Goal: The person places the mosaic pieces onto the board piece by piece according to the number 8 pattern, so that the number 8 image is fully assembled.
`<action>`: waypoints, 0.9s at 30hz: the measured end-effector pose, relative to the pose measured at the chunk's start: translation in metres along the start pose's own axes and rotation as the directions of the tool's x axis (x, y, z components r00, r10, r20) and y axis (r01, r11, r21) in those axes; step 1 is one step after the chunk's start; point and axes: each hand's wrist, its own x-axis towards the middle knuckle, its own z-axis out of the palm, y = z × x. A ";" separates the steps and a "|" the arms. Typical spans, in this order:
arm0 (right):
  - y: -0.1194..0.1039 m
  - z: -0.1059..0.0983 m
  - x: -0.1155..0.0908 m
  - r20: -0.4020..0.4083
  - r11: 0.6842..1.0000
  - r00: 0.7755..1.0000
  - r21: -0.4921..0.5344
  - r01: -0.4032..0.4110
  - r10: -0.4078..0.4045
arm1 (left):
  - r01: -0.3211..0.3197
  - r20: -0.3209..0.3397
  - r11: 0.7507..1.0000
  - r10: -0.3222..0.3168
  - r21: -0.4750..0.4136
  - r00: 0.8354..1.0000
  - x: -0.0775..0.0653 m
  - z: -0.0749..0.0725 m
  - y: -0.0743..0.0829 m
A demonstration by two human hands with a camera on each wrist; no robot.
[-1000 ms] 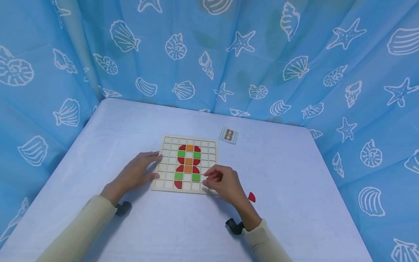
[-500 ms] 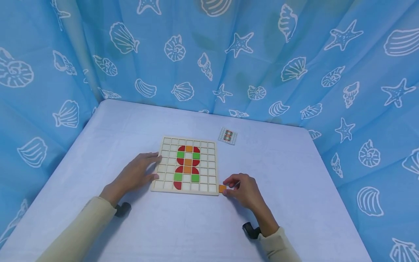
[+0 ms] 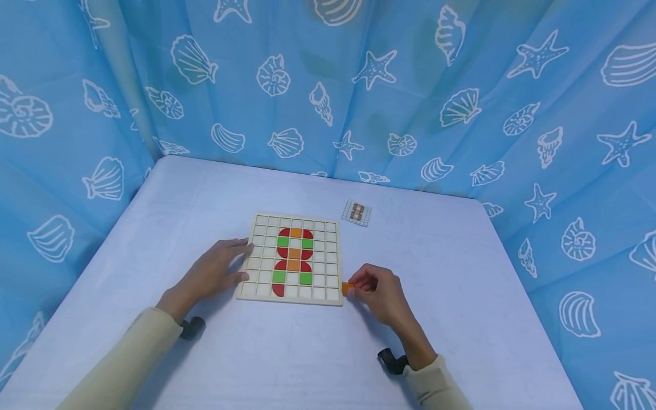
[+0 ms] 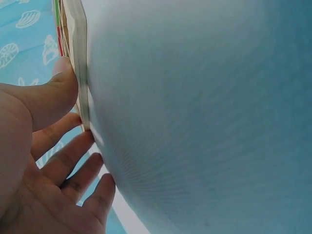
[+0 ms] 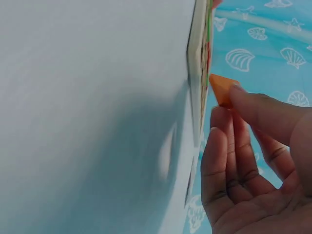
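A pale wooden grid board lies on the table, with red quarter-round, green square and orange square tiles set in its cells. My left hand touches the board's left edge with thumb and fingers spread along it; the left wrist view shows that contact at the board's side. Just off the right edge, low down, my right hand pinches an orange square tile between thumb and fingertips. In the right wrist view, that tile is held tilted, above the table.
A small card printed with a similar coloured pattern lies beyond the board's upper right corner. A white cloth covers the table. Behind it hangs a blue curtain with shell and starfish prints.
My right hand has moved right, off the board, and now pinches and tilts the orange tile beside it. The loose red piece near that wrist is now hidden. My left hand stays put.
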 end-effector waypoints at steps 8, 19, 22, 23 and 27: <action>-0.019 0.016 0.004 0.039 0.993 0.998 0.104 0.054 -0.058 | 0.010 0.003 1.000 -0.010 -0.007 1.000 0.000 0.000 0.000; -0.045 0.049 0.012 0.111 0.993 0.990 0.089 0.077 -0.086 | 0.005 -0.002 1.000 -0.005 -0.014 1.000 -0.001 0.002 0.000; -0.050 0.055 0.014 0.121 0.995 0.990 0.065 0.071 -0.079 | -0.001 -0.005 1.000 0.000 -0.012 1.000 -0.001 0.001 0.000; -0.052 0.057 0.015 0.124 0.996 0.989 0.057 0.071 -0.078 | -0.003 -0.007 1.000 0.003 -0.011 1.000 -0.001 0.001 0.000; -0.057 0.064 0.017 0.132 0.997 0.988 0.022 0.074 -0.076 | -0.011 -0.012 1.000 0.011 -0.006 1.000 -0.002 -0.001 0.000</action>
